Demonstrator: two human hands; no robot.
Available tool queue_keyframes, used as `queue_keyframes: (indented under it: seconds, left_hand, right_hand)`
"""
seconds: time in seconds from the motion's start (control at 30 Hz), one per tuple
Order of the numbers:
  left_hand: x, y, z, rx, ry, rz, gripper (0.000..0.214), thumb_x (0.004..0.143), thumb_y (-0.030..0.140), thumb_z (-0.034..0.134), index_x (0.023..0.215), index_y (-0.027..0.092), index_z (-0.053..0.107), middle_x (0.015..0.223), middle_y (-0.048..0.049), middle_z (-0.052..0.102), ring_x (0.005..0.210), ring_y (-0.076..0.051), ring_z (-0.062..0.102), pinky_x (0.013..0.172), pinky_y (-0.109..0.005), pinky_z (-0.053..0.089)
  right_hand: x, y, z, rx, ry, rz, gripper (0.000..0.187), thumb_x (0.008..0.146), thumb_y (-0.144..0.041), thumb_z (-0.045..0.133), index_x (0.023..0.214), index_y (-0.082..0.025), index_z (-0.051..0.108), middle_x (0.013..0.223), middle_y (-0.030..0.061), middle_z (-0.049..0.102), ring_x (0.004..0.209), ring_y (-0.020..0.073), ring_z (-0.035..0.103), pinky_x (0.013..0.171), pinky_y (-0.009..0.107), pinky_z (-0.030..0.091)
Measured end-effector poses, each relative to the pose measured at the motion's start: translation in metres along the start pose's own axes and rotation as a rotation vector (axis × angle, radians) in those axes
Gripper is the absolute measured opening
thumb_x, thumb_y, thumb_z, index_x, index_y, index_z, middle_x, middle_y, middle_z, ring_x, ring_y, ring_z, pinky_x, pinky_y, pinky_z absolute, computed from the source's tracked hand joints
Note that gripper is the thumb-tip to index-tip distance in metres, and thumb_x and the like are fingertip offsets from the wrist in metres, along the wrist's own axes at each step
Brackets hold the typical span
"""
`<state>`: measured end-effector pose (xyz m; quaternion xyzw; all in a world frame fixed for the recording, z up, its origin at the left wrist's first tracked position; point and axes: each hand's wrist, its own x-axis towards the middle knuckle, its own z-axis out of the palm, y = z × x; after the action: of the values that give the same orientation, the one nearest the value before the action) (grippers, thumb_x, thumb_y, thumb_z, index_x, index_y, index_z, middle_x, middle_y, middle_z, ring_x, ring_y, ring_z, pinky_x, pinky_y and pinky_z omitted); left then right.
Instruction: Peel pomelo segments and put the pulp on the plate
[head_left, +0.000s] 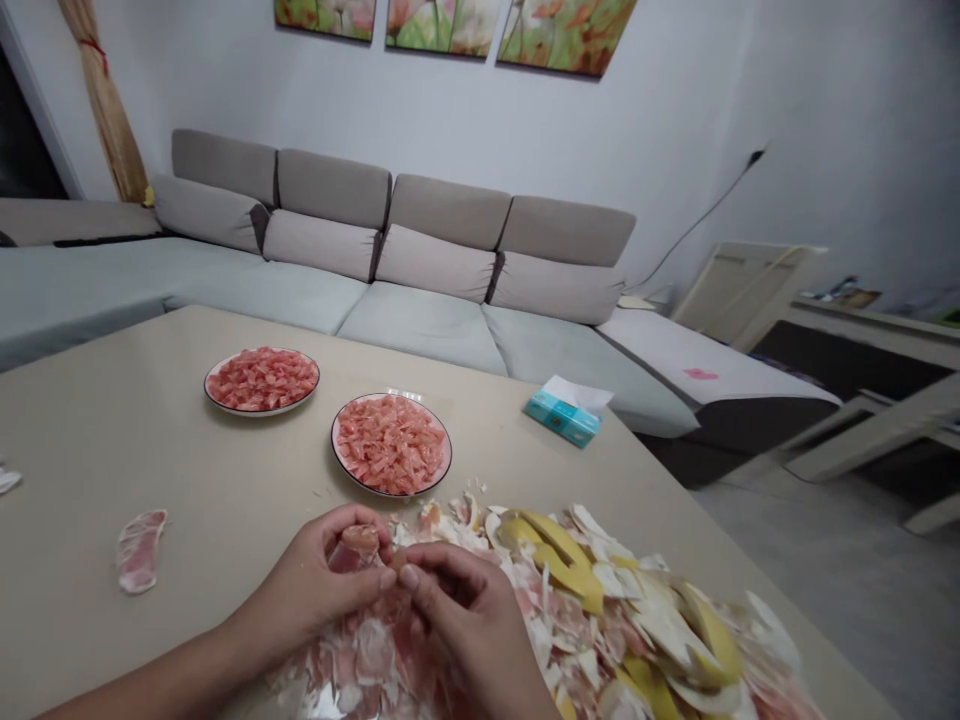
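Observation:
My left hand (319, 580) and my right hand (465, 615) meet over the near edge of the table, both with fingers pinched on a pink pomelo segment (358, 542). Under and to the right of them lies a heap of yellow rind and white pith peelings (622, 620). Just beyond the hands a plate (391, 444) is filled with peeled pink flesh. A second plate (262, 381) of flesh stands further left. One unpeeled pink segment (140, 550) lies alone on the table to the left.
The beige table (187, 470) runs to a right edge with floor beyond. A blue tissue box (564, 415) sits near the far right edge. A grey sofa (420, 290) lines the wall behind. A small white scrap (7, 480) lies at the left border.

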<state>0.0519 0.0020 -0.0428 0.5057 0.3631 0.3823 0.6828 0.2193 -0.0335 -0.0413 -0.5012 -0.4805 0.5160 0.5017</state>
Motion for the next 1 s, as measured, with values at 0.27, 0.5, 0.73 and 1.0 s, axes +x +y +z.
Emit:
queue_keyframes:
  seconds: [0.27, 0.5, 0.73, 1.0]
  left_hand:
    - [0.0036, 0.0001, -0.0028, -0.007, -0.019, 0.003, 0.027, 0.071, 0.031, 0.077, 0.090, 0.019, 0.061, 0.070, 0.0051, 0.056, 0.052, -0.007, 0.045, 0.044, -0.017, 0.035]
    - [0.0032, 0.0022, -0.0026, 0.071, -0.005, 0.036, 0.020, 0.072, 0.031, 0.076, 0.082, 0.016, 0.068, 0.071, 0.0018, 0.061, 0.064, -0.011, 0.051, 0.057, -0.019, 0.039]
    - [0.0025, 0.0046, -0.0010, 0.142, 0.052, 0.086, 0.014, 0.074, 0.027, 0.072, 0.081, 0.015, 0.068, 0.079, -0.0020, 0.066, 0.076, -0.017, 0.057, 0.070, -0.025, 0.044]
    - [0.0030, -0.0002, -0.0029, -0.078, -0.064, 0.039, 0.019, 0.075, 0.029, 0.074, 0.084, 0.015, 0.065, 0.077, -0.0026, 0.068, 0.074, -0.016, 0.060, 0.070, -0.024, 0.045]
  right_hand:
    - [0.0021, -0.0011, 0.0010, -0.005, 0.039, 0.005, 0.024, 0.069, -0.040, 0.081, 0.081, -0.019, 0.079, 0.074, 0.0065, 0.075, 0.063, 0.0152, 0.063, 0.060, 0.024, 0.050]
    - [-0.0010, 0.0005, 0.0009, -0.102, 0.040, -0.071, 0.021, 0.073, -0.038, 0.078, 0.083, -0.019, 0.080, 0.077, 0.0084, 0.075, 0.070, 0.0202, 0.066, 0.065, 0.028, 0.052]
    - [0.0026, -0.0010, 0.0037, 0.028, 0.003, 0.022, 0.033, 0.069, -0.045, 0.080, 0.082, -0.015, 0.077, 0.069, 0.0064, 0.073, 0.056, 0.0122, 0.060, 0.053, 0.020, 0.045]
    - [0.0045, -0.0049, 0.0032, 0.319, -0.135, 0.148, 0.035, 0.068, -0.045, 0.082, 0.076, -0.012, 0.073, 0.055, 0.0002, 0.062, 0.043, 0.0045, 0.050, 0.045, 0.015, 0.038]
